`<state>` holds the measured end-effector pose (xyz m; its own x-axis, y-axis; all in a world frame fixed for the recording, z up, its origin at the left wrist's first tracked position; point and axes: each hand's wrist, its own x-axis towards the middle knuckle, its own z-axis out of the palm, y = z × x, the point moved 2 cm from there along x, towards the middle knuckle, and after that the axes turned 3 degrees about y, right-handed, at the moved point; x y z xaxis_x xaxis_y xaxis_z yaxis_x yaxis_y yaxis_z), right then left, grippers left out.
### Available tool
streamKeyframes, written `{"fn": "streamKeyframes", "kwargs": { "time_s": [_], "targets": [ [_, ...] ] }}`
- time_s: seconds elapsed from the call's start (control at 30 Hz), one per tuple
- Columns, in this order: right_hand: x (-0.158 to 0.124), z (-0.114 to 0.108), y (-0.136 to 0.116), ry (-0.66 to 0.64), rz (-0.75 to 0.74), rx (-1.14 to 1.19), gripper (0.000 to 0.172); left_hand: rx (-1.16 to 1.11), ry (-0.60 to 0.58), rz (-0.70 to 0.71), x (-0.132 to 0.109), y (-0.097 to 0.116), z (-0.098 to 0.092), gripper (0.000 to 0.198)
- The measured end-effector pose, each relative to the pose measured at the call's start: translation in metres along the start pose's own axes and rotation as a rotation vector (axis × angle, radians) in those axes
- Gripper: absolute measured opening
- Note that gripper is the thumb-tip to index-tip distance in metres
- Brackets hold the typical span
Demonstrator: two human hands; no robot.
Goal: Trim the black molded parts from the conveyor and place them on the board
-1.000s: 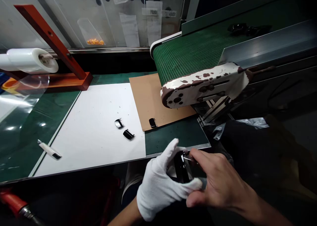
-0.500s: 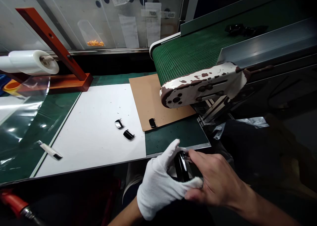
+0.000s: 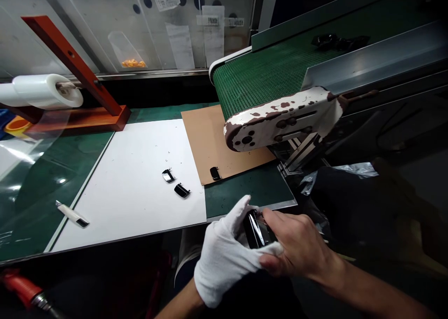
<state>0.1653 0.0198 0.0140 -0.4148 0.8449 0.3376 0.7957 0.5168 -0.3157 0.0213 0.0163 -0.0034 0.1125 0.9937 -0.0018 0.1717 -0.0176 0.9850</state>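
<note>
My left hand (image 3: 224, 258), in a white glove, is closed around a small glossy black part (image 3: 257, 230) just below the table's front edge. My bare right hand (image 3: 297, 246) pinches the same part from the right, its fingertips at the part's top end. Two more small black parts (image 3: 168, 175) (image 3: 181, 190) lie on the white sheet (image 3: 129, 183) ahead. A third black part (image 3: 215, 173) rests on the brown cardboard (image 3: 217, 144).
A green conveyor belt (image 3: 266, 74) with a chipped white end cap (image 3: 280, 118) juts in from the right, black parts (image 3: 332, 40) on its far end. A small cutter (image 3: 72, 214) lies at the left. A film roll (image 3: 42, 90) hangs on an orange stand (image 3: 80, 76).
The black part has tilted in my hands, showing more of its shiny face. My right hand has closed in tighter against the glove. The view has shifted slightly.
</note>
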Motion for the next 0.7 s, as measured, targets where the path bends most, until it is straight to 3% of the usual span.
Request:
{"fn": "streamKeyframes", "kwargs": {
  "time_s": [0.2,0.7],
  "targets": [
    [0.0004,0.0049,0.0019,-0.013,-0.01,0.004,0.086,-0.007,-0.012,-0.058,0.0003,-0.0012,-0.0018,0.075],
    [-0.0002,0.0097,0.0026,0.032,-0.068,-0.082,0.079,-0.017,-0.013,-0.018,0.0025,-0.005,-0.0026,0.07]
  ]
}}
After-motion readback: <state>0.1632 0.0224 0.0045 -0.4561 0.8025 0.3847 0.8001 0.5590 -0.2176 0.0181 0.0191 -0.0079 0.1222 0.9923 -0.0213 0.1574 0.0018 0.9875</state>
